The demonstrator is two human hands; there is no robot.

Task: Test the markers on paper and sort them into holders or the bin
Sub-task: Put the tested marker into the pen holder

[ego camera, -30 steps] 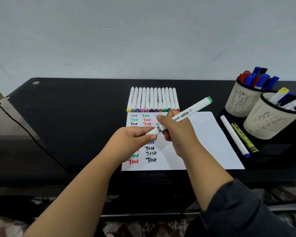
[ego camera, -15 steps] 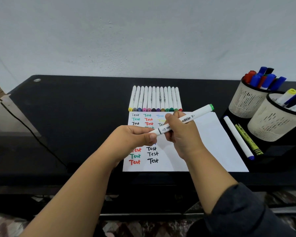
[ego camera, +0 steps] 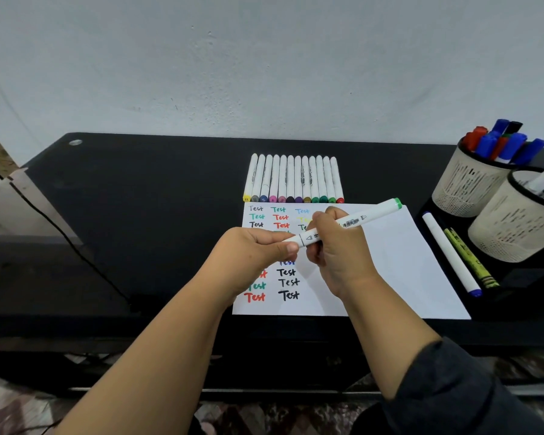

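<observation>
Both hands meet over the middle of the paper (ego camera: 396,265): our left hand (ego camera: 255,252) curls its fingers and thumb around the near-left end of a white marker (ego camera: 349,222), and our right hand (ego camera: 336,246) grips the barrel just beside it, fingers wrapped over the top. We hold the marker above the sheet, tilted so that its green-tipped end points far and to the right. Under our hands the paper lies flat on the black surface (ego camera: 139,199), its left part filled with columns of the word "Test" in black, green, red, blue and yellow, some of it hidden by our hands; its right part is blank. Just beyond the far edge of the sheet we see a row of white markers (ego camera: 294,178) lying side by side, touching one another, their coloured ends toward us. To the right stand two pale mesh holders: the far holder (ego camera: 465,186) carries red, blue and black markers, and the near holder (ego camera: 515,233), partly cut off by the frame, carries a few more. Near the holders, on their left, a white marker with a blue end (ego camera: 449,252) and a yellow-green one (ego camera: 470,259) lie side by side in a black tray (ego camera: 512,277).
</observation>
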